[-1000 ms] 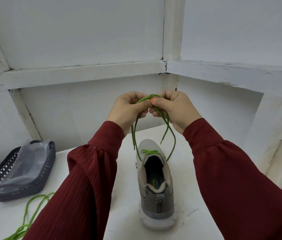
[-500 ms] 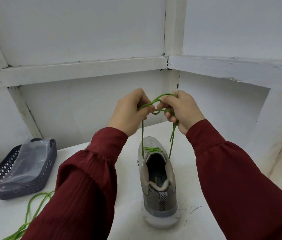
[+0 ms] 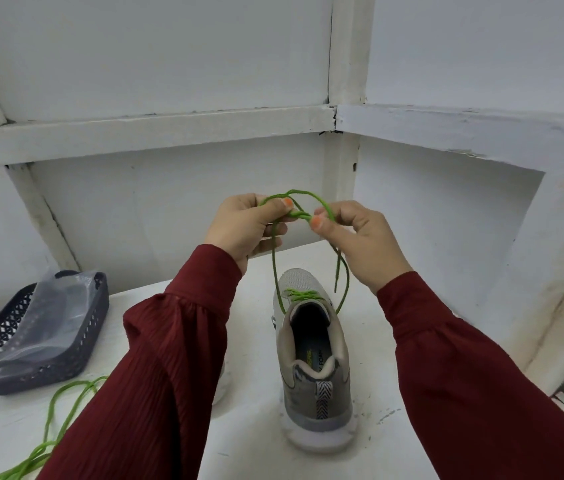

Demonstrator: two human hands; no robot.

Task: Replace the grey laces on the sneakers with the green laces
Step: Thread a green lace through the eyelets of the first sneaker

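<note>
- Left hand point(image 3: 247, 226) and right hand point(image 3: 363, 242), close together, pinch green lace point(image 3: 274, 268) loops above the sneaker point(image 3: 322, 396).
- Best finish — draw both loops outward evenly, seating the knot.

The grey sneaker point(image 3: 315, 358) stands upright on its thick white sole, heel toward me and toe pointing away, with bright green crossings already over its top eyelets. Its green lace point(image 3: 275, 268) rises in 2 strands from the collar to a crossed loop held up above the toe, pinched on 1 side by the left hand point(image 3: 249, 226) and on the other by the right hand point(image 3: 360, 237). A spare green lace point(image 3: 48, 420) lies loose and curled on the white surface, well to the sneaker's left.
</note>
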